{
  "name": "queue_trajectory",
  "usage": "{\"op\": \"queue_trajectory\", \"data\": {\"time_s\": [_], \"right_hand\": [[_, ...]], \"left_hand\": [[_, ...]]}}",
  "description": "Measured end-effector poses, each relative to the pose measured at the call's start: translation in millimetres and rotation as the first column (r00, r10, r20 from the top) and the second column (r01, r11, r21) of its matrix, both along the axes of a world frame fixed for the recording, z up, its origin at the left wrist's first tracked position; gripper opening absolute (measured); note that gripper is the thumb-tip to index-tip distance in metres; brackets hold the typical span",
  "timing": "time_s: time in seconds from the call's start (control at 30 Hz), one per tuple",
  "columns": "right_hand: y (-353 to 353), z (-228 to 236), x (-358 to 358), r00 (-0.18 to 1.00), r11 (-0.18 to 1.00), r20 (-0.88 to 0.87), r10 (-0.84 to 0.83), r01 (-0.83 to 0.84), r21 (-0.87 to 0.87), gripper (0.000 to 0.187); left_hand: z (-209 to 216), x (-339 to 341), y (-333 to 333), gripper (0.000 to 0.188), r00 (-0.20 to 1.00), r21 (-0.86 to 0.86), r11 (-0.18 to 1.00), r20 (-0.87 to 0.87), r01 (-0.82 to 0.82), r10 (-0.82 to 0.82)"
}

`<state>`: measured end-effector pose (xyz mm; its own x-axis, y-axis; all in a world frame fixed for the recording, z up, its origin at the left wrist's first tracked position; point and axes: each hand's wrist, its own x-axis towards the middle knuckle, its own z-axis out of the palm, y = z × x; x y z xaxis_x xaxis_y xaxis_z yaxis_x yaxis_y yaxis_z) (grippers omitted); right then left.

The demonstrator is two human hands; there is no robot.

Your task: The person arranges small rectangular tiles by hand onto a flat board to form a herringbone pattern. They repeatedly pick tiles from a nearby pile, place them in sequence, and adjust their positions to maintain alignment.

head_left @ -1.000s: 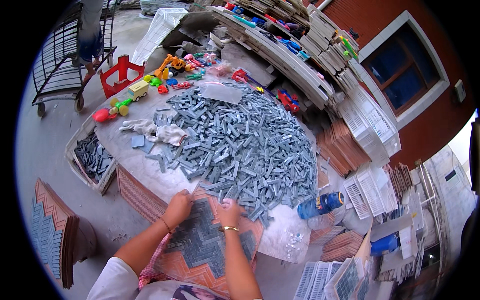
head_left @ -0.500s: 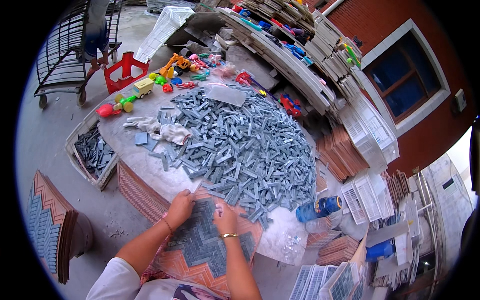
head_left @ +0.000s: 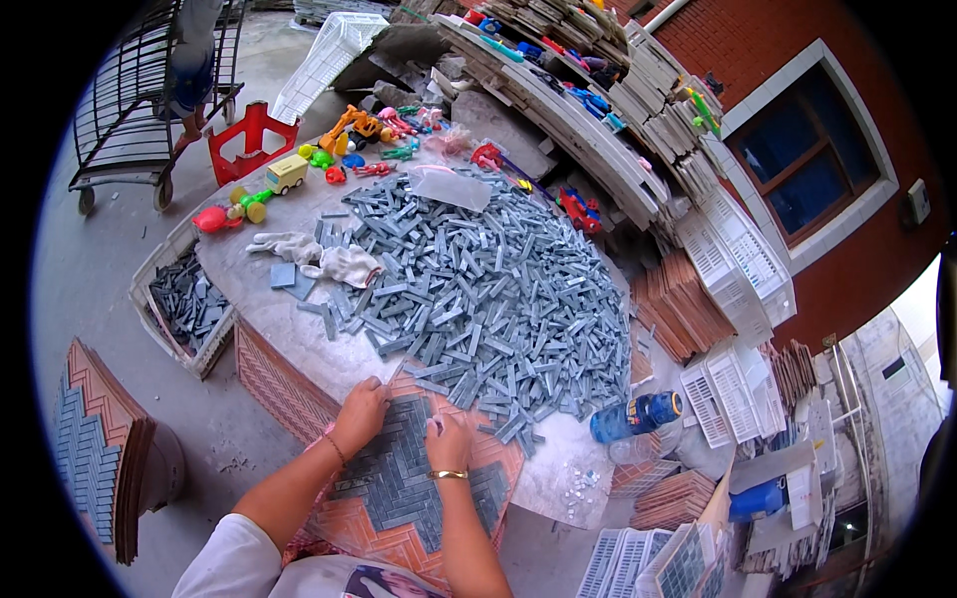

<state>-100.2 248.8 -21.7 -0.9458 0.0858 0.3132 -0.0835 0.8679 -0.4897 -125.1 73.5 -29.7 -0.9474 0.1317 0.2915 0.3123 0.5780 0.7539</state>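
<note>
An orange-red herringbone tray [head_left: 394, 543] leans in front of me, its middle filled with grey strip tiles [head_left: 397, 488] in a zigzag pattern. My left hand [head_left: 363, 409] is closed at the tray's far left edge, fingertips pressed together; what they pinch is too small to tell. My right hand [head_left: 448, 444] is curled over the tiled part near its far right side, and anything inside its fingers is hidden. Just beyond both hands spreads a big heap of loose grey strip tiles [head_left: 478, 279] on the table.
White work gloves [head_left: 344, 266] and square grey tiles lie left of the heap. Toys [head_left: 286, 174] line the table's far edge. A blue bottle [head_left: 635, 416] lies at the right. A tile-filled crate [head_left: 189, 304] and stacked trays [head_left: 95, 448] stand left. A person stands by a cart [head_left: 125, 120].
My right hand has shifted very slightly, and its forearm has swung a little to the left. The left hand stays almost where it was.
</note>
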Motion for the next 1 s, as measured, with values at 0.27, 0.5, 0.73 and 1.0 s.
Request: {"op": "queue_trajectory", "data": {"time_s": [0.27,0.5,0.73,1.0], "right_hand": [[-3,-4,-18,0.998,0.993,0.014,0.058,-0.056,-0.106,0.016],[3,22,-43,0.994,0.994,0.105,0.007,-0.019,0.108,0.023],[5,17,-56,0.994,0.952,0.091,0.063,-0.087,0.292,0.018],[23,17,-63,0.975,0.945,0.014,0.221,-0.218,0.242,0.015]], "left_hand": [[-3,-2,0,0.007,1.0,-0.013,1.0,-0.002,0.024,-0.024],[-4,-2,-1,0.006,0.999,-0.017,0.999,0.001,0.037,-0.037],[-4,-2,-2,0.006,0.999,-0.008,0.999,-0.016,0.042,-0.042],[-1,-3,-4,0.005,0.999,0.002,0.999,-0.008,0.048,-0.048]]}}
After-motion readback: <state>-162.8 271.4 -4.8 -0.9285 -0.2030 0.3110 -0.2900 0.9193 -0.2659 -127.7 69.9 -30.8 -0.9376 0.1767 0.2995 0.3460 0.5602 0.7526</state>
